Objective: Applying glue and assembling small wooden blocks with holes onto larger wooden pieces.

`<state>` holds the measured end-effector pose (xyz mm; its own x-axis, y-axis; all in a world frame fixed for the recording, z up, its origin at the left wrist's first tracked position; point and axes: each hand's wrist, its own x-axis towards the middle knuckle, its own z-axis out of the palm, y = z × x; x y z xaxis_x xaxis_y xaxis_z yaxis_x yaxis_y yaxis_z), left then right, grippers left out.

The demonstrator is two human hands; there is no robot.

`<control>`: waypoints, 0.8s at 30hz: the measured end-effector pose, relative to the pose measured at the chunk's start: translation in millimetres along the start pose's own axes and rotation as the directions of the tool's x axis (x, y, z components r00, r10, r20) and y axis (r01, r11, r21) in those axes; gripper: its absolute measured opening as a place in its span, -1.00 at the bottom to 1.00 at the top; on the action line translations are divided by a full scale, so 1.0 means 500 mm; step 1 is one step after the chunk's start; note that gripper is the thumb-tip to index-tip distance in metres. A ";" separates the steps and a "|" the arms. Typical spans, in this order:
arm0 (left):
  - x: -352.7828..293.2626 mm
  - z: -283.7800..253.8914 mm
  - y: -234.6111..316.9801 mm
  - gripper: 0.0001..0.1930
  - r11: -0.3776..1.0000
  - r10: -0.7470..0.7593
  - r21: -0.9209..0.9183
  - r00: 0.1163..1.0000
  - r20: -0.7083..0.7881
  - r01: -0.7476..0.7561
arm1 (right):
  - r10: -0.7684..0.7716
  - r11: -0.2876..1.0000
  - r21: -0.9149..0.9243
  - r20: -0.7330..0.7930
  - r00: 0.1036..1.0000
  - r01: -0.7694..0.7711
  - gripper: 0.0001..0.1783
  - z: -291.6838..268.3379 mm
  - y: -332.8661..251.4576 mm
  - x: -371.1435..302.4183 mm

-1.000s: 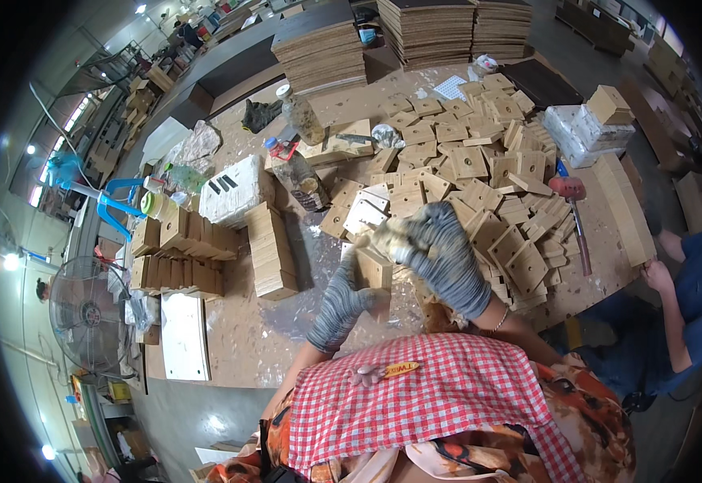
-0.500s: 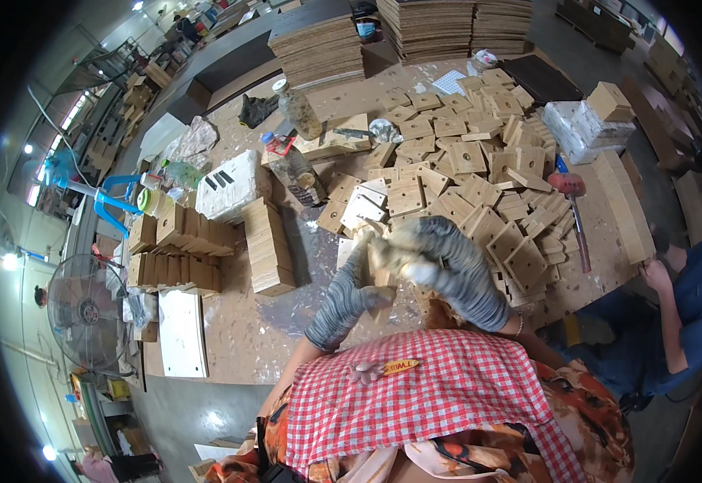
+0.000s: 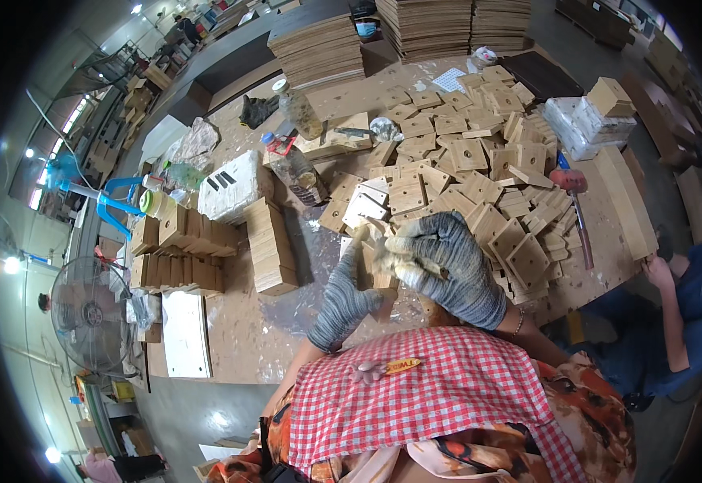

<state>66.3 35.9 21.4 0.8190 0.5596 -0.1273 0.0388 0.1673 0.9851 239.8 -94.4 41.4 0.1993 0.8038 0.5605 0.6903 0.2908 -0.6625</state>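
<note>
Both of my hands wear grey knitted gloves and meet in front of the red checked apron (image 3: 415, 378). My left hand (image 3: 340, 299) is closed round a small wooden block (image 3: 377, 275), thumb along its side. My right hand (image 3: 457, 270) is at the block's right edge with its fingers curled and pressed together; whatever they pinch is hidden. Just beyond lie a pale square plate (image 3: 364, 208) and a heap of square wooden blocks (image 3: 468, 157) with drilled holes.
A row of stacked blocks (image 3: 270, 245) and a white wrapped bundle (image 3: 230, 187) stand to the left. Behind are two bottles, one with a red collar (image 3: 295, 169). A red-headed mallet (image 3: 570, 181) lies at right, near a co-worker's arm (image 3: 669, 310). A fan (image 3: 89, 314) stands far left.
My right hand, blurred by motion before, has slowed and its fingers are drawn together beside the block. My left hand keeps its grip almost in place.
</note>
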 end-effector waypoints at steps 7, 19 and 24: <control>-0.008 -0.012 -0.001 0.22 1.000 -0.010 0.022 1.000 -0.014 0.010 | 0.089 0.981 0.185 -0.161 0.983 -0.059 -0.62 -0.008 0.009 0.002; -0.016 -0.033 -0.004 0.22 0.989 0.027 -0.147 0.998 0.056 -0.019 | 0.318 0.871 0.447 -0.201 0.926 -0.202 -0.68 0.019 0.048 -0.014; -0.014 -0.031 -0.003 0.33 0.980 0.082 -0.184 0.995 0.051 -0.072 | 0.435 0.666 0.690 -0.050 0.899 -0.284 -0.63 -0.002 0.018 -0.018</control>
<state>51.9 44.3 19.2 0.8474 0.5295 -0.0399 -0.1258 0.2731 0.9537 244.9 -99.4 30.8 0.5143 0.8232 0.2405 -0.0771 0.3237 -0.9430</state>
